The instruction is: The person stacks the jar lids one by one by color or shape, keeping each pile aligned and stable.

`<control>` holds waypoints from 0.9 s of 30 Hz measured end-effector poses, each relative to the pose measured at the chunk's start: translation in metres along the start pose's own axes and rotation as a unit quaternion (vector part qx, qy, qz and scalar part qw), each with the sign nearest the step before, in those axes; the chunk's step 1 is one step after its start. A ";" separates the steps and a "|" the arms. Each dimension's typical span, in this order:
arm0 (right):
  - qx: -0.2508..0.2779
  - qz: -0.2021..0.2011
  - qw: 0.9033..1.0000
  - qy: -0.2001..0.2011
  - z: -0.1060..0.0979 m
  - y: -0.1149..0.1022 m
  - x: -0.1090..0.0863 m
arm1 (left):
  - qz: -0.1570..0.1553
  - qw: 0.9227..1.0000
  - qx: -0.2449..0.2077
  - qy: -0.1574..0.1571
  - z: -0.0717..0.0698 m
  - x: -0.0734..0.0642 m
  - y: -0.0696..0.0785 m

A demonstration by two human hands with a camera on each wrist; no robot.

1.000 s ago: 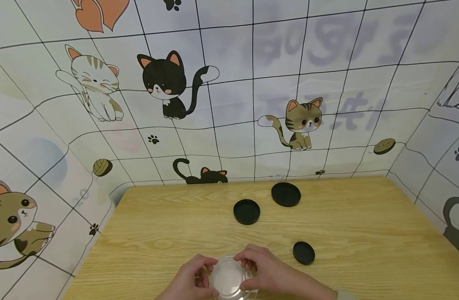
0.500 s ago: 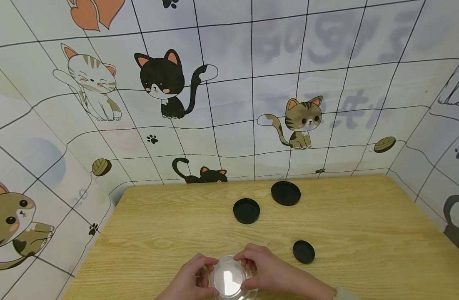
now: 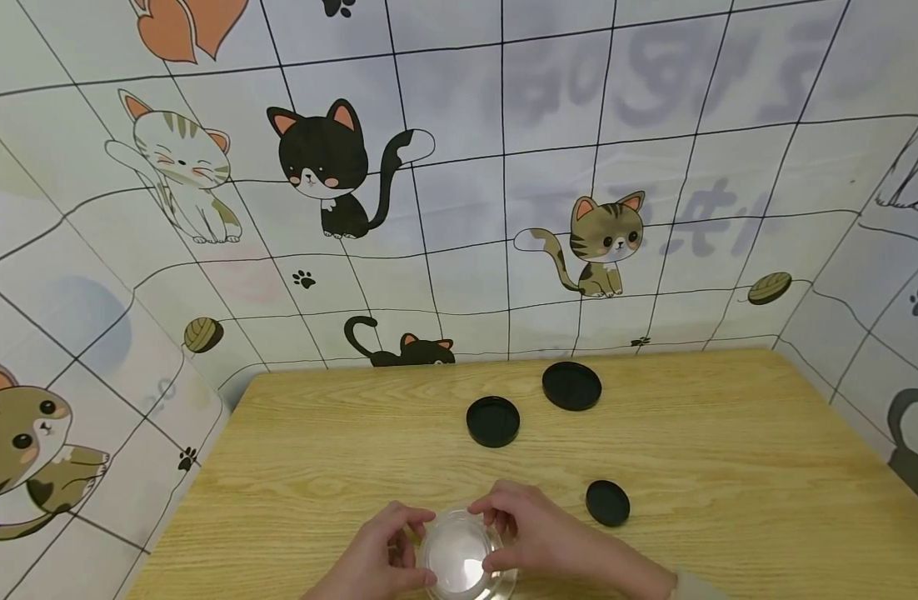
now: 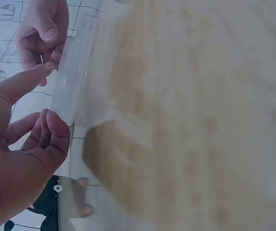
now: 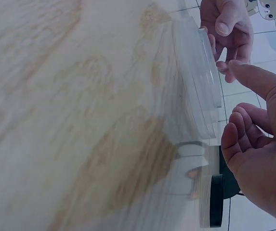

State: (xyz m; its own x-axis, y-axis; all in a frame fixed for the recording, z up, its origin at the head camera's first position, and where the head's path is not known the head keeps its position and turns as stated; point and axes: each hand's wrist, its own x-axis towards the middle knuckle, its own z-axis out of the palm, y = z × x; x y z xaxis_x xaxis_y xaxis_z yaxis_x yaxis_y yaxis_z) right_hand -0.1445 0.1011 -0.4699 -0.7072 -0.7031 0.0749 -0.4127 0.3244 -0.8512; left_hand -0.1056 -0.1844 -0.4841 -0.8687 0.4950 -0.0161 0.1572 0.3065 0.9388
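A clear round container stands on the table near its front edge, with a second clear rim showing at its lower right. Side on, the right wrist view shows its clear, layered wall. My left hand is at its left, thumb and fingers loosely bent around the rim. On the other side is my right hand, its index finger and thumb spread at the edge. In the wrist views the thumb tips appear just above the container, slightly apart from it. Whether any finger still touches is hard to tell.
Three black round lids lie on the wooden table: a large lid at the back, a medium lid left of it, and a small lid beyond my right hand. A cat-patterned sheet surrounds the table.
Both hands have risen slightly from the container's rim, and their fingers have loosened a little. The container and the black lids have stayed where they were.
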 end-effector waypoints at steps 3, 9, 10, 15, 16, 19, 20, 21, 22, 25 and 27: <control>-0.005 -0.009 1.000 0.015 -0.004 0.000 -0.002 | 0.006 1.000 0.006 0.002 -0.002 0.004 0.003; -0.018 -0.004 0.999 0.037 -0.017 0.000 -0.004 | 0.015 1.000 0.018 0.006 -0.005 0.015 0.016; -0.021 0.000 0.999 0.039 -0.019 0.000 -0.004 | 0.019 1.000 0.021 0.006 -0.006 0.017 0.018; -0.033 0.007 0.998 0.057 -0.030 0.001 -0.007 | 0.050 0.998 0.034 0.006 -0.006 0.027 0.026; -0.037 0.007 0.997 0.062 -0.032 0.002 -0.008 | 0.054 0.998 0.037 0.005 -0.006 0.029 0.027; -0.045 0.006 0.996 0.079 -0.039 0.004 -0.011 | 0.053 0.997 0.048 -0.001 -0.006 0.038 0.031; -0.046 0.006 0.995 0.085 -0.041 0.004 -0.012 | 0.051 0.997 0.051 -0.004 -0.005 0.041 0.033; -0.048 0.007 0.995 0.090 -0.044 0.005 -0.014 | 0.049 0.997 0.054 -0.008 -0.005 0.045 0.035; -0.050 0.008 0.994 0.096 -0.047 0.006 -0.015 | 0.047 0.997 0.057 -0.012 -0.005 0.048 0.037; -0.055 0.011 0.993 0.108 -0.056 0.009 -0.019 | 0.048 0.997 0.061 -0.023 -0.006 0.062 0.043; -0.060 0.011 0.992 0.115 -0.063 0.010 -0.022 | 0.057 0.996 0.063 -0.026 -0.008 0.071 0.047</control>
State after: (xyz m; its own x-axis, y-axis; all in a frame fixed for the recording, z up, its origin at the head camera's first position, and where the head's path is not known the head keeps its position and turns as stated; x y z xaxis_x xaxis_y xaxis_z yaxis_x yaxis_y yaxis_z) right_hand -0.1692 0.1590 -0.4473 -0.8232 -0.5367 0.1851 -0.4510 0.4202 -0.7874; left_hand -0.1638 -0.1413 -0.4379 -0.8168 0.5730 0.0677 0.3141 0.3432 0.8852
